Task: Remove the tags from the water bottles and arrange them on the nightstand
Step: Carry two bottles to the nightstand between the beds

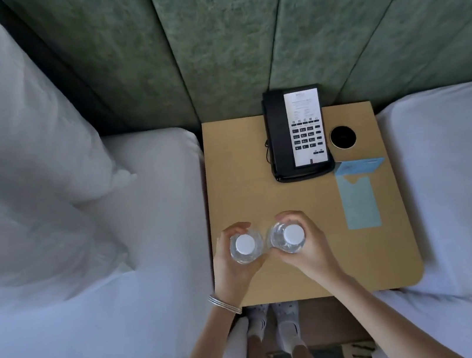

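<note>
Two clear water bottles with white caps stand upright side by side on the wooden nightstand (256,157), near its front left corner. My left hand (231,272) wraps around the left bottle (245,244). The right bottle (293,235) is gripped by my right hand (307,248). The two bottles nearly touch. Seen from above, no tag shows on either bottle neck. Two light blue paper tags (359,199) lie flat on the right side of the nightstand.
A black desk phone (296,135) sits at the back of the nightstand, with a round black disc (343,137) to its right. White beds flank both sides; a pillow (8,153) lies at the left. A green padded headboard rises behind.
</note>
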Demonstrator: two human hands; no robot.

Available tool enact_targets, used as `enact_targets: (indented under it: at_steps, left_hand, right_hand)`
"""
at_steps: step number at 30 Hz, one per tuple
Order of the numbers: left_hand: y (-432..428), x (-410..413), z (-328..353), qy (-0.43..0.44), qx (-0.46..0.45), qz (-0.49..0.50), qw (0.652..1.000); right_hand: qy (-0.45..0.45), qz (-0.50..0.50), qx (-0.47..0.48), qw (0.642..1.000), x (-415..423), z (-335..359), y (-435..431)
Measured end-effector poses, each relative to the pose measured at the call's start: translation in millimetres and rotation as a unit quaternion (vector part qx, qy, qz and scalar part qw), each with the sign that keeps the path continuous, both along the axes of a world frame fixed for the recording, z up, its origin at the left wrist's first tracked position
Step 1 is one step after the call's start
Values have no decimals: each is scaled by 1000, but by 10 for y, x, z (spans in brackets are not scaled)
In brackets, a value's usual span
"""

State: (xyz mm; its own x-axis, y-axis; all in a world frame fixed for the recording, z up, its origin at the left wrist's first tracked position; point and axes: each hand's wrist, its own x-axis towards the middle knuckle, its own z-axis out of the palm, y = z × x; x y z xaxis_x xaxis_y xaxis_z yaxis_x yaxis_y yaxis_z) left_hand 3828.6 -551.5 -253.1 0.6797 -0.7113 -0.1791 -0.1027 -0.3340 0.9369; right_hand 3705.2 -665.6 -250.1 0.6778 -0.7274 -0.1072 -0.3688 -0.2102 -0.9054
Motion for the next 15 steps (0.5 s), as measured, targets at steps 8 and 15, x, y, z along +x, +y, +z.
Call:
enact_targets:
  at_steps: [8, 15]
  left_hand:
    - [159, 198, 292, -19, 18, -112, 993]
    - [42, 325, 1006, -26, -37, -176, 983]
  right_hand:
    - [56, 10, 38, 998, -148, 352, 64]
    - [54, -56, -32, 996, -505, 1198, 111]
